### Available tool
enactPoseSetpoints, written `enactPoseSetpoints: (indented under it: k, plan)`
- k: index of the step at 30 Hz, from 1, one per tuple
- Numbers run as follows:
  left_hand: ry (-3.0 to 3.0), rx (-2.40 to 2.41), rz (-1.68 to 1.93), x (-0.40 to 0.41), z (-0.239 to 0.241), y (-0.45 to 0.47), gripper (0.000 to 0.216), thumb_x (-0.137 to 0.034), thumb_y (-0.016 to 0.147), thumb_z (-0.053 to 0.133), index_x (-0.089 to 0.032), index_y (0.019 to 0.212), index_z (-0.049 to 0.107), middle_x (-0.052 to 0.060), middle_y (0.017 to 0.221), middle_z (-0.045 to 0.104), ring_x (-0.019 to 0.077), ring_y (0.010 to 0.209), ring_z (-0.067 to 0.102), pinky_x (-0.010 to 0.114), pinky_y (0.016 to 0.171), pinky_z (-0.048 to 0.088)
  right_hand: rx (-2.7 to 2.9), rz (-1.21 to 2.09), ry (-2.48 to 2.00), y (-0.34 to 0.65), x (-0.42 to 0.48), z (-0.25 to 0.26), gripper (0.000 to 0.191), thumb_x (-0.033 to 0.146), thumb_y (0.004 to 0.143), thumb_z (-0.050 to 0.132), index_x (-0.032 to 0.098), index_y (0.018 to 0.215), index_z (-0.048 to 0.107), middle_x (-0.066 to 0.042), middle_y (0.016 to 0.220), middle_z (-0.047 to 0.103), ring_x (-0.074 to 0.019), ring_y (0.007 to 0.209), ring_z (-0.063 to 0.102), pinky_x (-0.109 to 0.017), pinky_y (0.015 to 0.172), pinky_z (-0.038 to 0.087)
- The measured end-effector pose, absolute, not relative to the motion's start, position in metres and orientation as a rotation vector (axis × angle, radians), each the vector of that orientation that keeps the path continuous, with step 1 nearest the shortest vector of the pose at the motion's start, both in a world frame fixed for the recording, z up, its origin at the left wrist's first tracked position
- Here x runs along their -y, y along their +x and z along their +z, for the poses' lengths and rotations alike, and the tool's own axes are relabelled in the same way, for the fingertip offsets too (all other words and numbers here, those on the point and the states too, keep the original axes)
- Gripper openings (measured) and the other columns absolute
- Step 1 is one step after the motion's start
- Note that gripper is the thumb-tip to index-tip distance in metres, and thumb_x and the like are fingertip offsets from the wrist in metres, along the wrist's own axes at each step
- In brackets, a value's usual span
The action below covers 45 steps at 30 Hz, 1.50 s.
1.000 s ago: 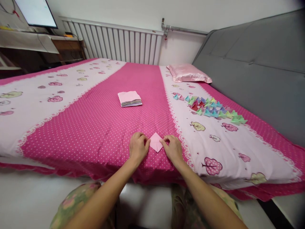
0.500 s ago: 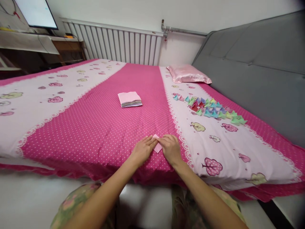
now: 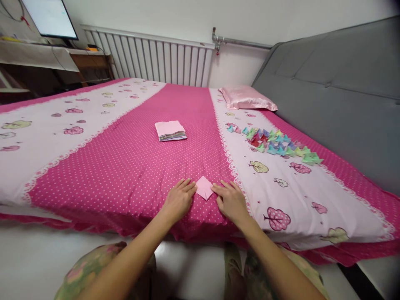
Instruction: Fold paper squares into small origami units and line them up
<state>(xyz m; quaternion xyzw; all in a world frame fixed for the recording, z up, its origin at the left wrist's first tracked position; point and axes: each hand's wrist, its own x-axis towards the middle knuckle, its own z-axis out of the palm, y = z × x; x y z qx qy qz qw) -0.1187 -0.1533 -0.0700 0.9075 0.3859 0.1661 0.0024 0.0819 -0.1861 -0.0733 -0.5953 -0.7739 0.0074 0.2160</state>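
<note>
A small pink folded paper square (image 3: 204, 187) lies on the pink dotted bedsheet (image 3: 131, 166) near the bed's front edge. My left hand (image 3: 178, 198) rests flat on the sheet just left of the paper, fingers stretched out, fingertips touching its left corner. My right hand (image 3: 230, 200) lies flat on the right side, fingers spread, fingertips at the paper's right corner. Neither hand grips anything. Farther back sits a stack of coloured paper sheets (image 3: 170, 130) with a pink sheet on top.
A cluster of several folded paper shapes in green, blue, red and pink (image 3: 275, 142) lies on the white strip at right. A pink pillow (image 3: 246, 98) sits by the grey headboard (image 3: 337, 96). A radiator (image 3: 156, 58) and a screen (image 3: 50, 18) stand behind.
My hands had come together over the paper, covering most of it; now they have slid apart and lie flat at its two side corners, leaving the square uncovered.
</note>
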Motion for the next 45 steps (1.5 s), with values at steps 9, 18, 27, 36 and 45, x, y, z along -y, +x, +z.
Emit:
enactPoseSetpoints:
  k: [9, 18, 27, 36, 45]
  plan:
    - [2.807, -1.345, 0.609, 0.157, -0.068, -0.117, 0.036, -0.007, 0.073, 0.043, -0.009, 0.104, 0.06, 0.014, 0.113, 0.059, 0.023, 0.109, 0.052, 0.038, 0.096, 0.04, 2.035, 0.009, -1.631, 0.083, 0.179, -0.075, 0.029, 0.016, 0.077, 0.048, 0.022, 0.1, 0.065, -0.003, 0.102, 0.067, -0.0224, 0.098, 0.056, -0.039, 0.088, 0.039]
    - [2.64, -1.361, 0.702, 0.158, -0.068, -0.119, 0.037, -0.008, 0.071, 0.045, -0.015, 0.103, 0.06, 0.011, 0.114, 0.059, 0.0224, 0.108, 0.053, 0.04, 0.094, 0.042, 2.056, 0.06, -1.555, 0.083, 0.18, -0.074, 0.044, 0.009, 0.07, 0.048, 0.022, 0.11, 0.059, -0.007, 0.115, 0.059, -0.0221, 0.103, 0.052, -0.04, 0.09, 0.037]
    - [2.673, -1.387, 0.678, 0.158, -0.067, -0.119, 0.038, -0.008, 0.071, 0.044, -0.014, 0.107, 0.059, 0.01, 0.115, 0.059, 0.0211, 0.108, 0.053, 0.037, 0.094, 0.042, 2.087, -0.074, -1.519, 0.074, 0.174, -0.077, 0.039, 0.007, 0.077, 0.043, 0.021, 0.109, 0.061, -0.009, 0.121, 0.055, -0.0233, 0.104, 0.05, -0.04, 0.09, 0.037]
    - [2.133, -1.288, 1.059, 0.159, -0.066, -0.117, 0.05, -0.02, 0.075, 0.053, -0.013, 0.123, 0.042, 0.014, 0.121, 0.052, 0.022, 0.113, 0.048, 0.042, 0.097, 0.038, 1.558, 0.524, -1.365, 0.066, 0.175, -0.063, 0.027, 0.021, 0.083, 0.043, 0.02, 0.099, 0.064, -0.005, 0.096, 0.068, -0.0198, 0.088, 0.06, -0.034, 0.081, 0.045]
    - [1.189, -0.989, 1.008, 0.165, -0.053, -0.106, 0.044, -0.034, 0.065, 0.066, -0.008, 0.1, 0.059, 0.014, 0.095, 0.066, 0.0195, 0.079, 0.063, 0.031, 0.07, 0.049, 1.07, 1.325, -1.034, 0.045, 0.185, -0.057, 0.027, 0.034, 0.071, 0.062, 0.016, 0.092, 0.06, -0.005, 0.089, 0.069, -0.0175, 0.078, 0.064, -0.03, 0.075, 0.046]
